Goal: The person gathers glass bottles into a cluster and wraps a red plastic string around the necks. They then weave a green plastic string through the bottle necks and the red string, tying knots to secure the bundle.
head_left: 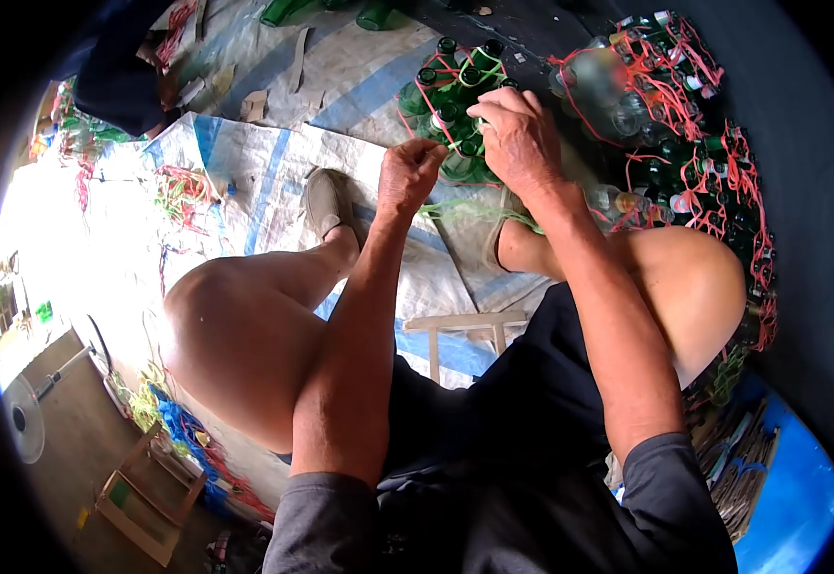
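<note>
A bundle of green glass bottles (443, 94) stands upright on the ground sheet, with pink plastic string around it. My left hand (412, 175) is closed in a pinch at the near left side of the bundle. Pale green plastic string (460, 208) trails below the hands, and a short piece shows by the left fingertips. Over the near right bottle necks, my right hand (520, 137) is bent with its fingers curled. What lies between those fingers is hidden by the hand.
More bottles tied with pink string (713, 172) line the right side. A woven ground sheet (360, 100) lies below. Loose string (185, 194) is heaped on the left. Another person's dark sleeve (116, 72) shows upper left. A wooden stool (465, 322) stands between my legs.
</note>
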`<state>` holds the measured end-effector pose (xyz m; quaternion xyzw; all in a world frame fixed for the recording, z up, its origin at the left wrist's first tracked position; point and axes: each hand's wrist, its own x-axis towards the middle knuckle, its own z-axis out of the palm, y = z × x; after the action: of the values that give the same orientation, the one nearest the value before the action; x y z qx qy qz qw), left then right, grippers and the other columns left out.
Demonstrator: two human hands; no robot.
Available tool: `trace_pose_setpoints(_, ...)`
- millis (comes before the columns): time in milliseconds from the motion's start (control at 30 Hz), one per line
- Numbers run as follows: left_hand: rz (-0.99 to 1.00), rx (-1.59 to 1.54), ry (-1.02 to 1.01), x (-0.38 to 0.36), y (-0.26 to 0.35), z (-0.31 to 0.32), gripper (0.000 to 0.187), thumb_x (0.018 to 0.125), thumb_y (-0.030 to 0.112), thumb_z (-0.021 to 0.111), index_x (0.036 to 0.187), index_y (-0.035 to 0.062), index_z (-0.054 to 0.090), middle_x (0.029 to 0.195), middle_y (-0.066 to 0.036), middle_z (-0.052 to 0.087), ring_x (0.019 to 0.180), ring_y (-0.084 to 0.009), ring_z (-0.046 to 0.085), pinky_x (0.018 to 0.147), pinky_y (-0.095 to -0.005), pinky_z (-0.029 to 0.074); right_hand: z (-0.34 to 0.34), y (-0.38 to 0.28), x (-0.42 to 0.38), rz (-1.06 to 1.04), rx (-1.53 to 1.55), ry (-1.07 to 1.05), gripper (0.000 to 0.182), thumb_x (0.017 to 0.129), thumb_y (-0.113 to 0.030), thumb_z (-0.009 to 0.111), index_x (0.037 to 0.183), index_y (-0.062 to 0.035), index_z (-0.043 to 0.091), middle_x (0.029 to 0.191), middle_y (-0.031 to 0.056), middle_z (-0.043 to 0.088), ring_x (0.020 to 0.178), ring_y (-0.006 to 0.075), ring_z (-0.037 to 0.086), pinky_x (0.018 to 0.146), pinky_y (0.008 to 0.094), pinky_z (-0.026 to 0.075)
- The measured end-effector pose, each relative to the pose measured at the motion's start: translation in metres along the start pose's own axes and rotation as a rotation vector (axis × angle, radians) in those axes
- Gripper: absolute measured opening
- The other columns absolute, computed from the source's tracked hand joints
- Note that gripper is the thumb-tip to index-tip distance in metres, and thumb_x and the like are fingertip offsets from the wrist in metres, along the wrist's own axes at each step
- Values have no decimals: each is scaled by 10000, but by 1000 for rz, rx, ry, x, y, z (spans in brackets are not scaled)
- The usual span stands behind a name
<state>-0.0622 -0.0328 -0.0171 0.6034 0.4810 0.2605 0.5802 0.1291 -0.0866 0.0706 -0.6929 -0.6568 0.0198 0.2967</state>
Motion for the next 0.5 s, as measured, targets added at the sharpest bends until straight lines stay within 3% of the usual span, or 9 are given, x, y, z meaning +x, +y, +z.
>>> trace_pose_setpoints(133, 16, 21, -8, 2, -3, 0, 244, 973, 199, 776, 1020, -40, 783, 766, 36, 661, 702, -46, 535, 622, -252, 450, 6, 3, 11, -67, -64, -190, 185, 868, -89, 661, 935, -182, 806, 1026, -6, 742, 1079, 273, 640, 950, 467, 494)
trace_pose_setpoints(267, 4, -2, 18, 5, -6, 5, 253, 966, 212, 790, 1002, -39, 786, 749, 39, 645, 686, -49, 521, 607, -263, 439, 12, 6, 15, -43, -50, -351, 218, 867, -88, 661, 984, -189, 814, 1077, 6, 745, 1176, 266, 609, 1049, 479, 421)
trace_pose_setpoints(367, -25, 23, 25, 8, -9, 6, 290, 911, 242, 800, 1020, -27, 795, 805, -117, 771, 712, -151, 688, 698, -336, 552, 21, 8, 12, -2, -72, -456, 275, 869, -75, 655, 1034, -220, 819, 1115, 2, 745, 1213, 266, 589, 1075, 496, 405)
trace_pose_setpoints(500, -49, 15, 53, 9, -13, 11, 315, 899, 287, 820, 996, -12, 801, 800, -127, 774, 711, -179, 709, 686, -356, 549, 26, 15, 13, 23, -53, -550, 330, 879, -82, 646, 1079, -278, 820, 1145, -17, 745, 1240, 274, 576, 1101, 518, 385)
